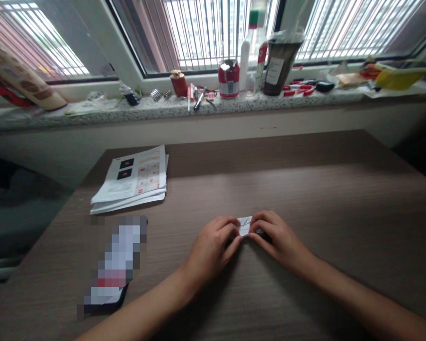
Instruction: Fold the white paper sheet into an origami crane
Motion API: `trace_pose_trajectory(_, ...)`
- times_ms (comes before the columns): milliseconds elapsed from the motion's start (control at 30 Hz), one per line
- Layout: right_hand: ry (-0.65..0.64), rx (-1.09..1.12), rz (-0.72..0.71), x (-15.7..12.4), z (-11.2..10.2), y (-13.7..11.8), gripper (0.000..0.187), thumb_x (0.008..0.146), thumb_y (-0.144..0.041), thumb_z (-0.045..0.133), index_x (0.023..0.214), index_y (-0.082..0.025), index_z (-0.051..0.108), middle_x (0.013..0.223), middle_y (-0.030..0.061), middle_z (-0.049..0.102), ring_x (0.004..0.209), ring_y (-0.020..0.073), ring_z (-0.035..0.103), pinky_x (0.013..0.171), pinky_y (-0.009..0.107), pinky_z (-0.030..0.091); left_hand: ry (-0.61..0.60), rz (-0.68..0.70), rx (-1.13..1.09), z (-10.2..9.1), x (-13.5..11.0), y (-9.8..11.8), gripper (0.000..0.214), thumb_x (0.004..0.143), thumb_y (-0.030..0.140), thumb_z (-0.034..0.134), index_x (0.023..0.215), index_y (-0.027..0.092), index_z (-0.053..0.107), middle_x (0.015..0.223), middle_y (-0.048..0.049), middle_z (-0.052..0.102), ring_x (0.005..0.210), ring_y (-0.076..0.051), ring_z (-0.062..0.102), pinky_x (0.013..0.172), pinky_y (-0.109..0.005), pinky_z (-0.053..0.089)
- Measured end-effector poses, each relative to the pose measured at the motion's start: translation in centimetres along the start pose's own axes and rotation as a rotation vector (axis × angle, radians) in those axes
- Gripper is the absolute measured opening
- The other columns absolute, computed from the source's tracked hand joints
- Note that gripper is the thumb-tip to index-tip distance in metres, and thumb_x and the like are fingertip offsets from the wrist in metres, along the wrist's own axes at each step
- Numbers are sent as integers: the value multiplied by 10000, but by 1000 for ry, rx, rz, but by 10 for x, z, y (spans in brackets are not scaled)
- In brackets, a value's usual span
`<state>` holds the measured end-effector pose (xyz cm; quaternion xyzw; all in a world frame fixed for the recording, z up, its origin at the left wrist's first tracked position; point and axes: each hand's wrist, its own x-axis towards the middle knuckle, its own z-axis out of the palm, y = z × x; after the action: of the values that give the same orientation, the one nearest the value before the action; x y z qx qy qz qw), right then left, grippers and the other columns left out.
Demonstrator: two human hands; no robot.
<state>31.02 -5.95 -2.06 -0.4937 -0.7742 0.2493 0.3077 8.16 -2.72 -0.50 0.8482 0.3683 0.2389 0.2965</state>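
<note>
A small white piece of paper with printed dark lines lies at the middle of the brown table. It looks folded, with a crease across it. My left hand pinches its left edge between thumb and fingers. On the opposite edge, my right hand grips it the same way, thumb toward me and fingers on the far side. Both hands rest low at the tabletop. The paper's side edges are hidden under my fingertips.
A stack of printed sheets lies at the table's far left. Nearer me is a phone, blurred out. On the granite windowsill stand a red can, a dark drink cup, a bottle and small tools.
</note>
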Motion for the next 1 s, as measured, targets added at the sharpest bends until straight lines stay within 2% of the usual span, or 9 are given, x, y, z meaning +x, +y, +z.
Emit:
trace_pose_trajectory(367, 37, 0, -34, 7, 0, 2, 41, 960, -198, 655, 927, -218, 670, 1023, 70, 663, 984, 231, 623, 879, 389, 505, 65, -22, 8, 7, 8, 3, 110, 950, 163, 623, 845, 188, 641, 1088, -70, 654, 1048, -229, 628, 960, -387, 512)
trace_pose_trajectory(800, 111, -23, 35, 11, 3, 4, 135, 925, -219, 690, 807, -209, 627, 932, 43, 605, 890, 202, 604, 810, 333, 503, 91, -4, 34, 9, 14, -2, 94, 974, 176, 610, 883, 181, 631, 1050, -68, 631, 998, -215, 625, 932, -367, 522)
trace_pose_trajectory(1000, 104, -18, 80, 12, 2, 5, 144, 915, -249, 709, 801, -209, 631, 929, 35, 587, 851, 190, 597, 778, 318, 498, 87, -21, 42, 6, 17, -5, 167, 942, 192, 651, 778, 169, 627, 1121, -94, 611, 1031, -228, 634, 947, -371, 537)
